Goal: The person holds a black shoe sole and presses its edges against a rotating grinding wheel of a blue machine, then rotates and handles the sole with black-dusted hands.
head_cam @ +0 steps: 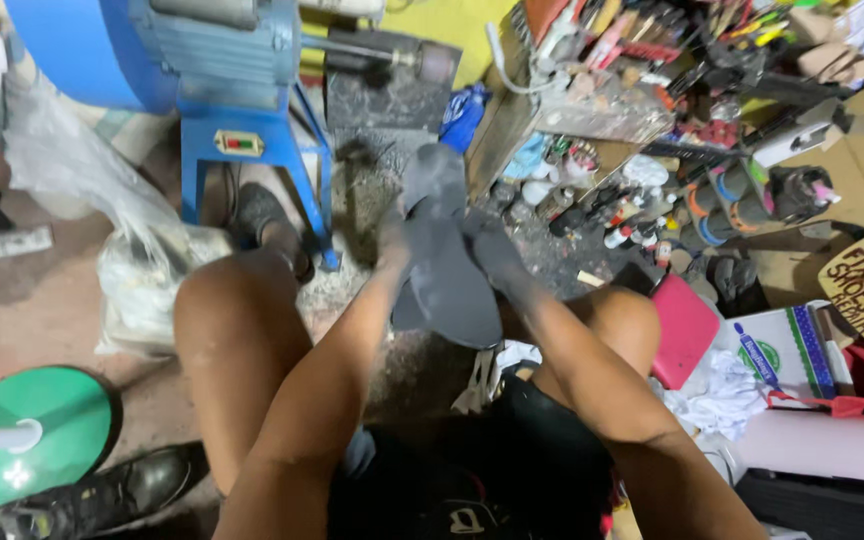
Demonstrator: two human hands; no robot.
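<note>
I hold a dark grey shoe [442, 270] sole-up between my knees, its toe pointing away from me. My left hand [392, 235] grips its left edge and is coated in dark dust. On the right edge, my right hand [497, 255] clasps the shoe, also dust-covered. The shoe's heel end hangs over my lap, above my black shorts [472, 470].
A blue grinding machine [212, 70] on a blue stand stands ahead left, its shaft pointing right. Cluttered shelves with bottles and tools [652, 110] fill the right. A pink case [682, 330], white cloth, a black shoe [102, 495], a green round base [37, 430] and plastic bags lie around.
</note>
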